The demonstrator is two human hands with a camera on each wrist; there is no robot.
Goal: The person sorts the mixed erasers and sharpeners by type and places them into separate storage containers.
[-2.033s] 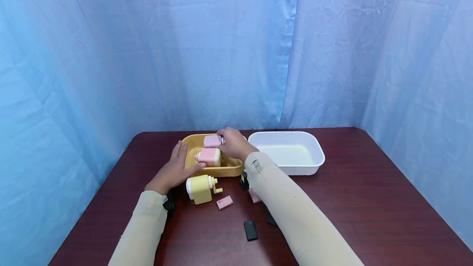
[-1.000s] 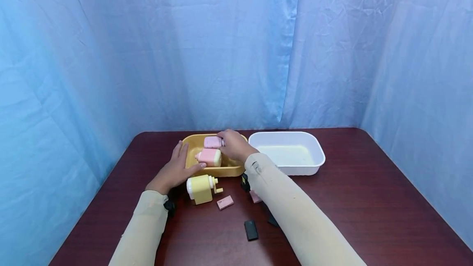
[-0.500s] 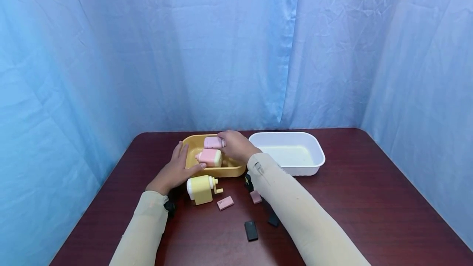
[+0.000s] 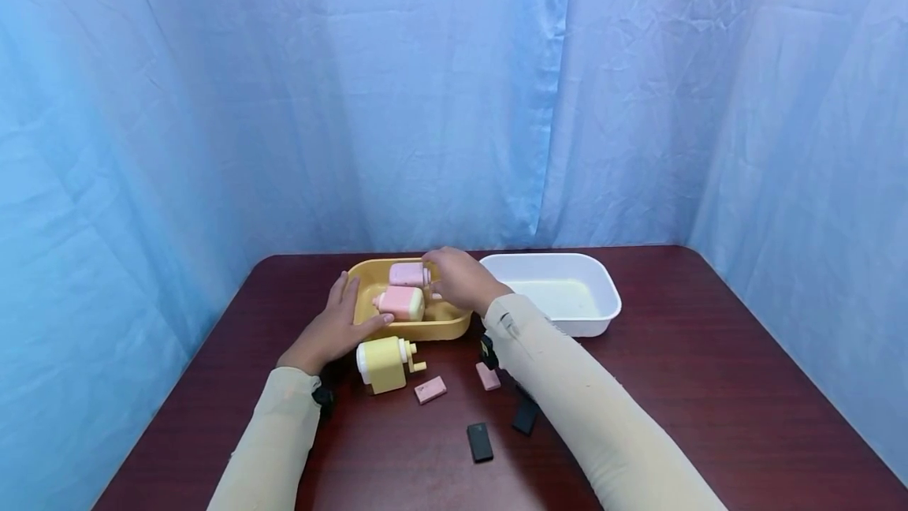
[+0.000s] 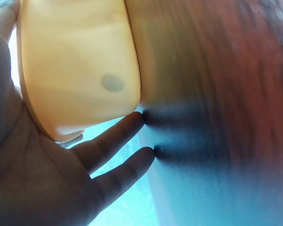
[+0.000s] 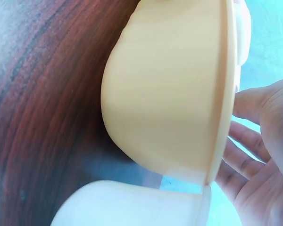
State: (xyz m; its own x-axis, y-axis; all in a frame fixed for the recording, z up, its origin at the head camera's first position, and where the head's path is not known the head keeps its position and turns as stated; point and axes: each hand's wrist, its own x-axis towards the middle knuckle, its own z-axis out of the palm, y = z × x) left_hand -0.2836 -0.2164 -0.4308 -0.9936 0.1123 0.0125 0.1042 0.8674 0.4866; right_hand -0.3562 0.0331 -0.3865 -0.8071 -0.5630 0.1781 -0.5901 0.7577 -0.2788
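My left hand [image 4: 333,330] lies along the left end of the yellow tray [image 4: 426,331], thumb over the front rim. In the left wrist view, two straight fingertips [image 5: 132,117] touch the tabletop beside the tray wall. Inside the tray lie a pink pencil sharpener [image 4: 400,302] and, behind it, a lilac crank sharpener [image 4: 407,274]. My right hand [image 4: 464,281] hovers over the tray's right end with its fingertips at the lilac sharpener's crank. Relaxed, spread fingers of that hand [image 6: 266,165] show past the tray rim in the right wrist view.
A yellow crank sharpener [image 4: 385,361] stands in front of the tray. Nearby lie two pink erasers [image 4: 430,390] and two black blocks [image 4: 479,442], one partly beside my right sleeve. The white tray [image 4: 560,298] sits close on the right. Blue curtains surround the table.
My right hand has eased off the lilac sharpener and shifted slightly right, so its crank shows. The right forearm also moved right, uncovering more of an eraser and a black block. The left hand stays put.
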